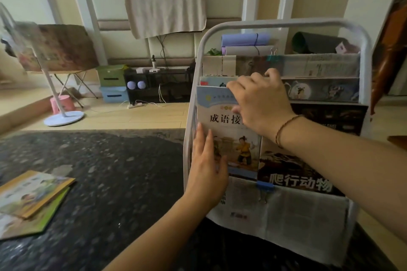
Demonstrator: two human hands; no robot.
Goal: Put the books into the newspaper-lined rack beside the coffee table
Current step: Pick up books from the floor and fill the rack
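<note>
Books: pale-blue book (229, 136) stands upright in rack's (286, 26) front newspaper-lined pocket, left side. Right hand (262, 103) grips its top edge, fingers curled over. Left hand (207, 160) lies flat against its left edge, fingers straight. Dark reptile book (297, 174) just beside, same pocket. Blue binder clip (265, 185) on newspaper (297, 215). Two more books (33, 196) stacked on dark coffee table (114, 182), well apart to left.

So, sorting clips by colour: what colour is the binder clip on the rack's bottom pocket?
Blue, seen in the head view: binder clip.
</note>
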